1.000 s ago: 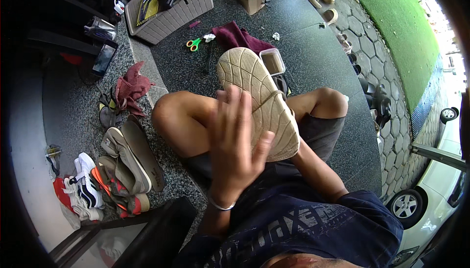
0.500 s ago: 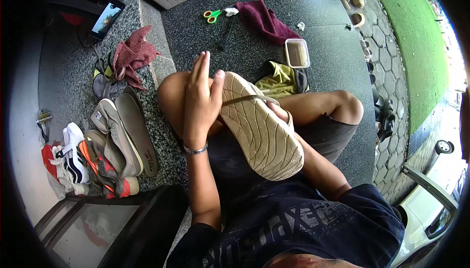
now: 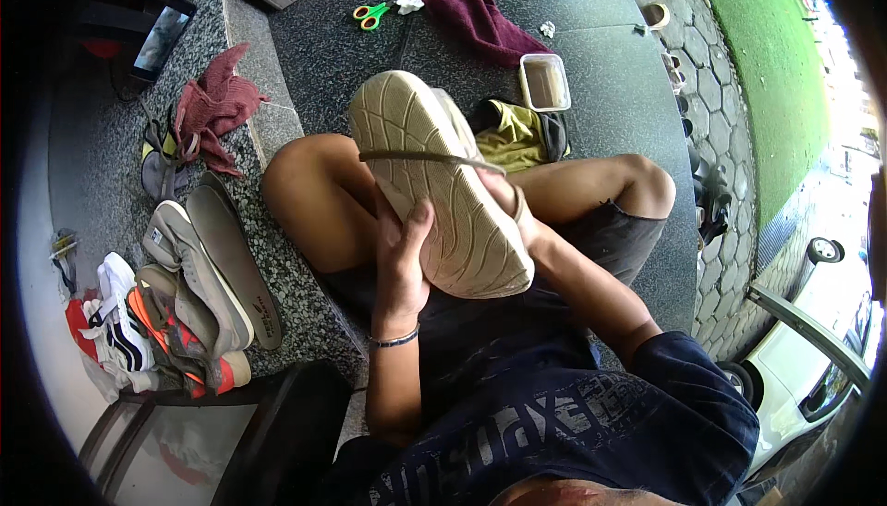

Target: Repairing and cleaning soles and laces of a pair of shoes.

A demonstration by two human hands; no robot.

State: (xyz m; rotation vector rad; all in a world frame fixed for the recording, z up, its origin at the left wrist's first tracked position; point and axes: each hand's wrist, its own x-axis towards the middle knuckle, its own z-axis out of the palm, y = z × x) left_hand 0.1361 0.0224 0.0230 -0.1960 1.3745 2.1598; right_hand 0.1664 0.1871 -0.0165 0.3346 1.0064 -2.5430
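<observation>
A shoe with a beige, wavy-grooved sole [image 3: 453, 229] is held over my lap, its sole turned up toward me. A thin dark strap [image 3: 407, 156] runs across the sole and loops toward the right side. My left hand [image 3: 404, 256] is closed on the sole's left edge near the lower end, its thumb lying on the grooves. On the right side my right hand [image 3: 508, 199] grips the shoe with the strap around it; most of its fingers are hidden behind the shoe. Beyond the shoe lies a yellow and dark grey piece [image 3: 516, 141], partly covered.
On the dark granite surface are green-handled scissors [image 3: 370, 15], a maroon cloth [image 3: 482, 27] and a clear plastic tub [image 3: 545, 84]. To the left lie a reddish cloth [image 3: 215, 110], a grey shoe [image 3: 203, 275], a dark insole [image 3: 238, 261] and several other shoes [image 3: 125, 317].
My left hand, raised with fingers straight beside the shoe before, has come down and taken hold of its edge. The shoe has shifted up and left and turned more upright.
</observation>
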